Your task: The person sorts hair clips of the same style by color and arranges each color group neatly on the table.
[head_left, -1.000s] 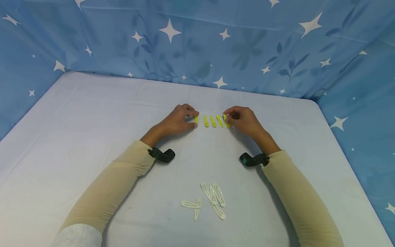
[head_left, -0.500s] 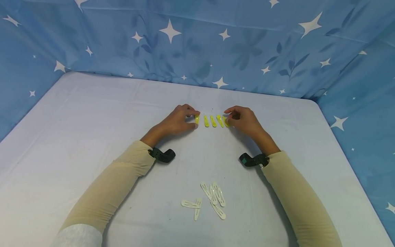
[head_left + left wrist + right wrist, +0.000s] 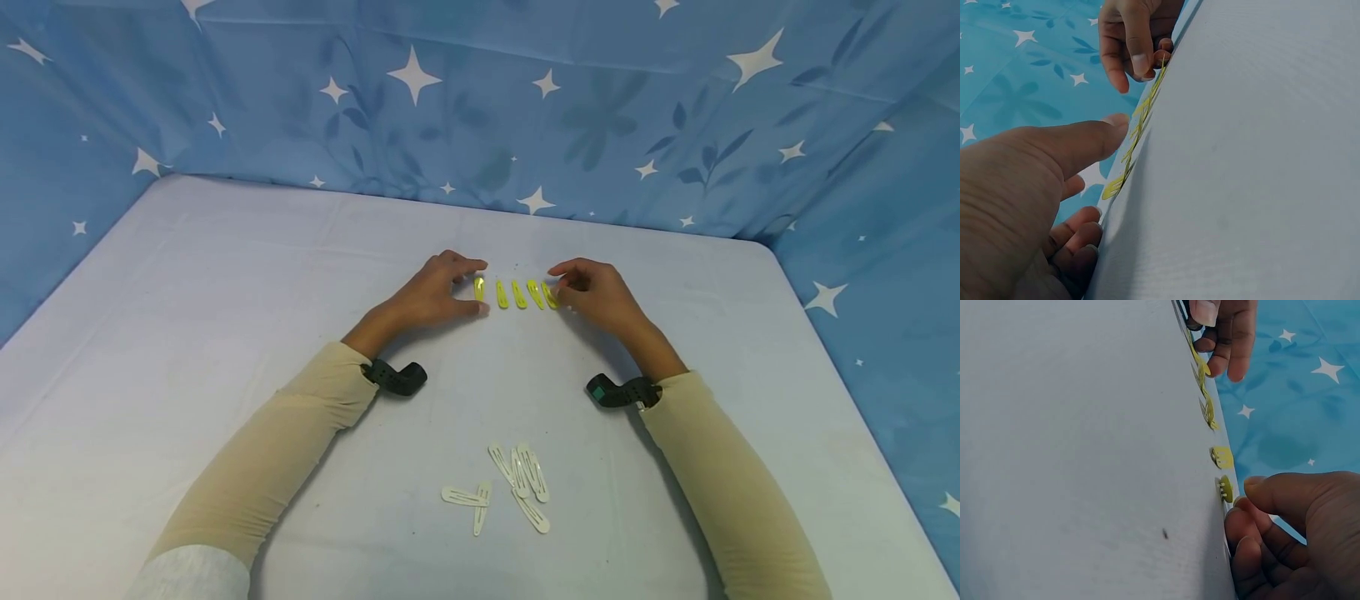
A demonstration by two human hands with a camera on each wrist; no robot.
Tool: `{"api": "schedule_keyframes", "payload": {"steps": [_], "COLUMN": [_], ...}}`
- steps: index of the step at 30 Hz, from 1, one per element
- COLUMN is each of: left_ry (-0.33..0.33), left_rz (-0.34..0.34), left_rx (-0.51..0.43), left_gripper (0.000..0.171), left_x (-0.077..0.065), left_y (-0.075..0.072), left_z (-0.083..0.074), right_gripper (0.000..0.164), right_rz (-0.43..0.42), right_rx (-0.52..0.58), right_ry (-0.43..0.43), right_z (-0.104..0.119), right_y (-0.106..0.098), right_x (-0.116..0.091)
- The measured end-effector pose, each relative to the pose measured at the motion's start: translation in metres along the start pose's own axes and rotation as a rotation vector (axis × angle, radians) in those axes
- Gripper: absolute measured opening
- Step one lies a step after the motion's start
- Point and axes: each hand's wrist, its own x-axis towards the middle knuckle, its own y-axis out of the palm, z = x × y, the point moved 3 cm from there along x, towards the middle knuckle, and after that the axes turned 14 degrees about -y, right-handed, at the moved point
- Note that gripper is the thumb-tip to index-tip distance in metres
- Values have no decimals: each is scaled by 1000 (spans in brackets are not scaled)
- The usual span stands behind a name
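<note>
A row of several yellow snap hair clips lies on the white-covered table. My left hand [image 3: 437, 292] is at the row's left end, thumb and index finger spread apart on either side of the leftmost yellow hair clip [image 3: 479, 288], which lies flat. At the other end, my right hand [image 3: 597, 293] hovers beside the rightmost yellow hair clip [image 3: 1226, 489]. Its thumb and fingers are close to that clip without a visible pinch, and part of the clip is hidden by the fingers in the head view. Between the hands lie more clips, including a yellow hair clip [image 3: 519, 294].
Nearer the person, several cream-white hair clips [image 3: 530, 472] overlap in a loose pile, with a crossed pair including a white hair clip [image 3: 462, 497] to its left. A blue star-patterned curtain [image 3: 480, 108] borders the table [image 3: 247, 275] behind and at both sides.
My left thumb and index finger have spread and let go of the leftmost yellow hair clip, which has shifted slightly right. My right index finger has drawn back slightly from the rightmost clip.
</note>
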Motion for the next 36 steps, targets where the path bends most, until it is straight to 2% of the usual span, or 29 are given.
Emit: {"api": "schedule_keyframes", "payload": {"steps": [6,13,18,21,26,29,32,36], "left_ry": [-11,-61,-92,-60,91,156,179,154], "left_rz": [-14,4,67,111,176,255,328,358], "left_rx": [-47,-112,-133,-99,-39,-24,3,5], "left_gripper": [69,61,53,51,43,35,29,26], "left_x": [-3,-9,-24,-36,-64,-80,-89,-98], "left_y": [1,8,-2,-11,-21,-23,-23,-24], "left_z": [1,4,-5,-17,-42,-52,-56,-54], "right_gripper": [28,28,25,22,21,20,19,19], "right_rz": [27,99,88,69,72,77,90,118], "right_rx": [19,11,17,17,13,43,86,137], "right_ry": [-26,6,-93,-162,-215,-234,-230,-215], "right_z": [-1,-6,2,11,26,34,42,50], "right_y": [-1,-4,-16,-24,-33,-34,-32,-28], "right_x": [-3,-15,-30,-42,-63,-74,-80,-89]}}
